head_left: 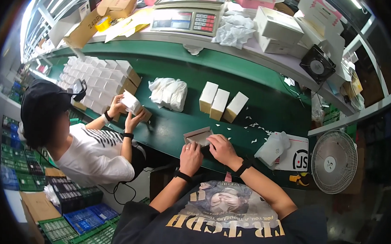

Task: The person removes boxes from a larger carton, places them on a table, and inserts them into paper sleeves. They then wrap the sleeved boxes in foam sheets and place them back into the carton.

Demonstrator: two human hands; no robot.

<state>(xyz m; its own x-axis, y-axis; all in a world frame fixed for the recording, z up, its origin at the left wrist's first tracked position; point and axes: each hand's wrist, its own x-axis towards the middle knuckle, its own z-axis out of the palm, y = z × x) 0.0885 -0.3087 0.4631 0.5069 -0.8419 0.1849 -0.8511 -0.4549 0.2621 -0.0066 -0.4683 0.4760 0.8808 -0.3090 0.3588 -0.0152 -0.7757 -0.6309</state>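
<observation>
1. The left hand [191,158] is grasping the near side of a small open box [198,135], while the right hand [222,148] is pinching its right side; the box is sitting at the near edge of the green surface [266,103].
2. Just beyond it, three slim cartons [220,104] with white tops and tan sides are standing close together, taking up the space toward the far edge.
3. Small, angular white scraps [254,126] are littering the surface to the right of the cartons.
4. Nearer the right end, a soft, translucent-wrapped white bundle [273,149] is leaning over a flat white packet [295,152] with black print; a yellow-handled tool [299,178] is lying by the near right corner.
5. A round wire-caged fan [333,162] is standing off the right end.
6. Left of the cartons, a crumpled white plastic bundle [168,93] is resting mid-surface.
7. Toward the left end, a co-worker [93,154] is holding a white box [131,101] beside tightly stacked white-topped boxes [97,83].
8. Past the far edge, a raised ledge [246,53] is carrying a scale [184,20], yellow tape [103,24] and wrinkled plastic [235,31].
</observation>
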